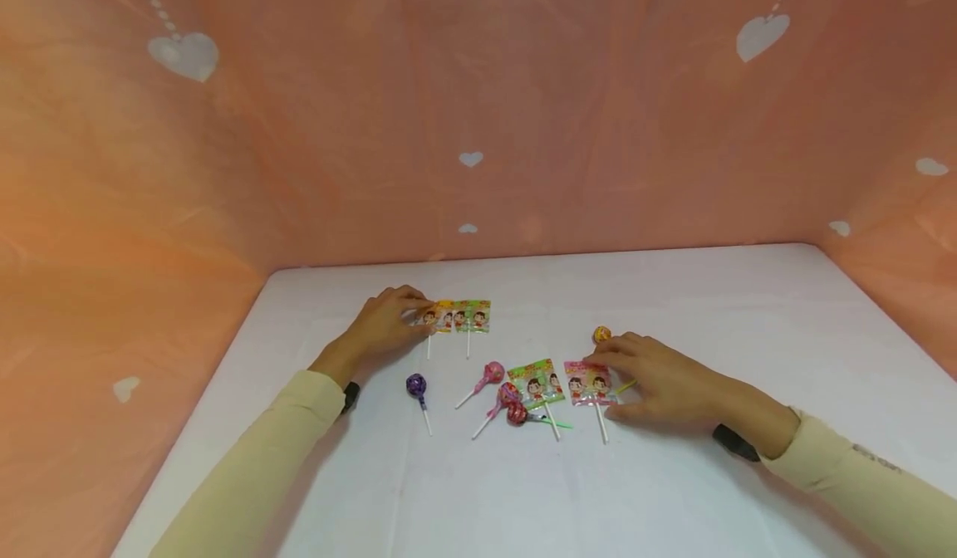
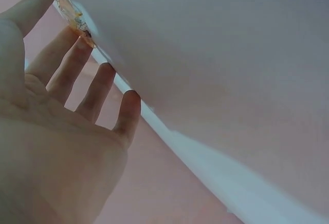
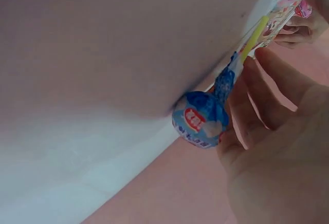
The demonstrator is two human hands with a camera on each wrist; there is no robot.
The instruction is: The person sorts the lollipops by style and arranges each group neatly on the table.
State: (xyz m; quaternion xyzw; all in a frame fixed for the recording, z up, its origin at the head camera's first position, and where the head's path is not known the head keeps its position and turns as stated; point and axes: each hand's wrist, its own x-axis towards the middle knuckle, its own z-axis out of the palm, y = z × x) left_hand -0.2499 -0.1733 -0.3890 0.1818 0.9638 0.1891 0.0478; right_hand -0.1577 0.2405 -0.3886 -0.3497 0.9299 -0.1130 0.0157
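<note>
In the head view, my left hand (image 1: 389, 321) has its thumb and index finger at opposite edges of an orange flat-wrapped lollipop (image 1: 444, 315); its other fingers are spread in the left wrist view. A green flat-wrapped lollipop (image 1: 478, 317) lies alongside. My right hand (image 1: 658, 375) reaches over a pink flat-wrapped lollipop (image 1: 579, 375), fingertips at its top edge, thumb near its lower right corner. Beside those fingers, the right wrist view shows a blue round lollipop (image 3: 200, 118) with a yellow stick. Its round head is hidden by the hand in the head view.
Between the hands lie a second green flat-wrapped lollipop (image 1: 537, 379), two pink round ones (image 1: 493, 372) and a red one (image 1: 517, 413). A purple lollipop (image 1: 416, 386) is nearer the left sleeve. A yellow-orange one (image 1: 601, 335) sits behind the right fingers. Pink cloth (image 1: 523, 126) walls the white table.
</note>
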